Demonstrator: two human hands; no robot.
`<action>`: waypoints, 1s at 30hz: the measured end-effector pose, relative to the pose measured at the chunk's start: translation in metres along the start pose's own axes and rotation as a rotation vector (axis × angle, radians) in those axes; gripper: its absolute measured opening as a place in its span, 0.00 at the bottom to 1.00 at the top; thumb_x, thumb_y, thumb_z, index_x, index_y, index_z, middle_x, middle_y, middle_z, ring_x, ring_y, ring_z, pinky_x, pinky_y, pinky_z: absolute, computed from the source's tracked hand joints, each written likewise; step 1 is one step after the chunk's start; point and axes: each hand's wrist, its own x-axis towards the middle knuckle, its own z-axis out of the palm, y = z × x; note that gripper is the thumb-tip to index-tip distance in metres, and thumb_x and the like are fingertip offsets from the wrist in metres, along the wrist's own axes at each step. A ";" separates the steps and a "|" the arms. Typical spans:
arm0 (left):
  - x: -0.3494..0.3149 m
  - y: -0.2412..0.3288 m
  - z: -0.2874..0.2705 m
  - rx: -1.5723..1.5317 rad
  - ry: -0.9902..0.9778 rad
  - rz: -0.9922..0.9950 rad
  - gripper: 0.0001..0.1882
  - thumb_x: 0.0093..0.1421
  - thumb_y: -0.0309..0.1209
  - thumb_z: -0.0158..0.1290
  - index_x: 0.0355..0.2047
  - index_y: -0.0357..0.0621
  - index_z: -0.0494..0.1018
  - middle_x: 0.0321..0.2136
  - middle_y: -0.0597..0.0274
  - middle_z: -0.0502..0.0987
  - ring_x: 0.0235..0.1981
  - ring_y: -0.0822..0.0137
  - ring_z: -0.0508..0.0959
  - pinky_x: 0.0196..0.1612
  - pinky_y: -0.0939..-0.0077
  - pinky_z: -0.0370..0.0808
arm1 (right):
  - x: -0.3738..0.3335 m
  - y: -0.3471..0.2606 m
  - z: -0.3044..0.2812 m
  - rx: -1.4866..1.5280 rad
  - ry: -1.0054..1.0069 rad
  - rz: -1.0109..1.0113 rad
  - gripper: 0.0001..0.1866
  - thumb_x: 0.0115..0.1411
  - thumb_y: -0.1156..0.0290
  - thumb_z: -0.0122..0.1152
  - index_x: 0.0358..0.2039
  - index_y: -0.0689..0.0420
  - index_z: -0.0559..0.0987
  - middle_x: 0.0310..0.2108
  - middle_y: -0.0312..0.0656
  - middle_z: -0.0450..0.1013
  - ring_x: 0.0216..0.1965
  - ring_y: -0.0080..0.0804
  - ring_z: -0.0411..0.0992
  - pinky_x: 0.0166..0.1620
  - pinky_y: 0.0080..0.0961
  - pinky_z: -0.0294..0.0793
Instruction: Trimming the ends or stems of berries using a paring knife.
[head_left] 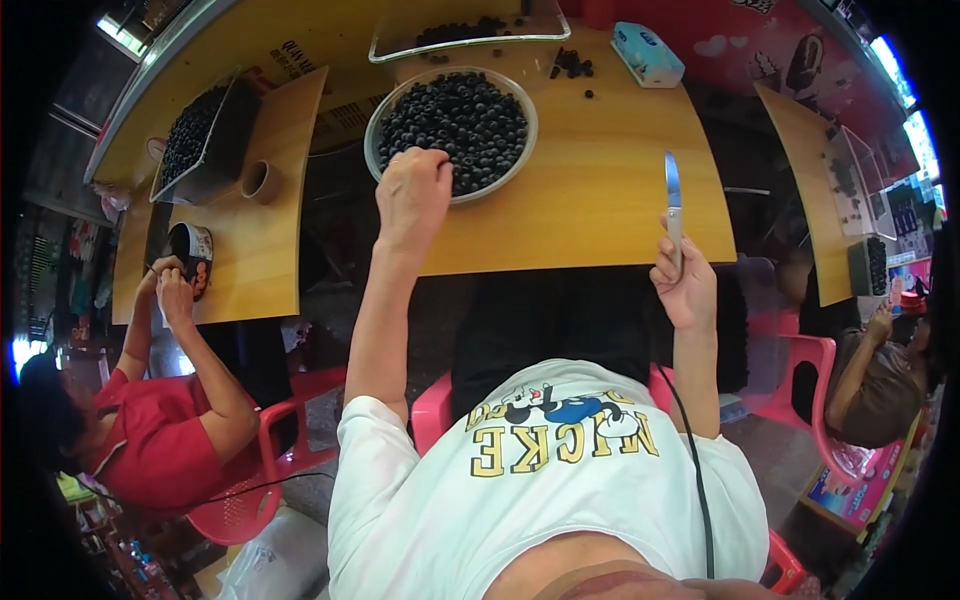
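Note:
A round, pale-rimmed bowl (536, 128) stands on the wooden table, heaped with small dark round pieces (455, 120) that look like nuts or berries. My left hand (413, 195) is over the bowl's near left rim, its fingers curled closed by the pieces; whatever they may hold is hidden. Off to the right, at the table's front edge, my right hand (685, 280) is closed around the pale handle of a small knife (673, 195). The blade points up, away from me, and is apart from the bowl.
A clear tub (470, 50) with more dark pieces sits behind the bowl; loose ones (572, 66) lie beside it. A blue-and-white tissue pack (648, 55) is at the back right. People work at side tables (270, 220) on the left and right.

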 end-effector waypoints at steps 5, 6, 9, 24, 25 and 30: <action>-0.010 0.055 -0.006 -1.014 0.103 -0.345 0.06 0.58 0.22 0.53 0.36 0.37 0.77 0.30 0.58 0.78 0.35 0.63 0.80 0.38 0.76 0.78 | 0.004 -0.015 0.007 0.037 -0.130 0.053 0.22 0.70 0.59 0.42 0.56 0.61 0.64 0.26 0.31 0.61 0.21 0.18 0.54 0.26 0.16 0.56; -0.017 0.067 -0.004 -1.617 0.033 -0.545 0.06 0.59 0.21 0.53 0.36 0.35 0.77 0.29 0.59 0.78 0.36 0.63 0.81 0.38 0.77 0.79 | 0.005 -0.015 0.012 -0.004 -0.137 0.028 0.22 0.69 0.58 0.42 0.56 0.62 0.65 0.26 0.32 0.62 0.22 0.18 0.55 0.27 0.15 0.56; -0.042 0.106 0.022 -2.084 -0.200 -0.881 0.11 0.59 0.22 0.54 0.42 0.30 0.72 0.34 0.56 0.77 0.40 0.59 0.80 0.43 0.76 0.81 | 0.010 -0.014 0.027 -0.321 -0.158 -0.079 0.21 0.69 0.59 0.44 0.53 0.62 0.68 0.26 0.33 0.63 0.24 0.17 0.55 0.28 0.14 0.55; -0.022 0.141 0.099 -2.234 -0.407 -1.068 0.11 0.57 0.20 0.56 0.41 0.39 0.74 0.38 0.57 0.78 0.41 0.68 0.79 0.48 0.77 0.78 | 0.045 -0.030 0.016 -0.908 -0.317 -0.328 0.16 0.67 0.65 0.48 0.50 0.61 0.70 0.35 0.35 0.69 0.37 0.23 0.66 0.42 0.19 0.65; -0.021 0.140 0.098 -2.235 -0.401 -1.079 0.11 0.57 0.20 0.56 0.41 0.39 0.74 0.38 0.57 0.78 0.41 0.68 0.79 0.48 0.77 0.78 | 0.044 -0.033 0.019 -1.184 -0.284 -0.381 0.15 0.66 0.67 0.49 0.50 0.60 0.70 0.35 0.36 0.70 0.36 0.23 0.67 0.41 0.20 0.66; -0.023 0.129 0.096 -2.336 -0.553 -1.052 0.10 0.58 0.22 0.56 0.41 0.41 0.75 0.36 0.59 0.78 0.41 0.68 0.79 0.42 0.77 0.79 | 0.048 -0.024 0.041 -1.274 -0.228 -0.558 0.12 0.57 0.75 0.60 0.43 0.59 0.77 0.25 0.37 0.69 0.26 0.25 0.68 0.32 0.20 0.67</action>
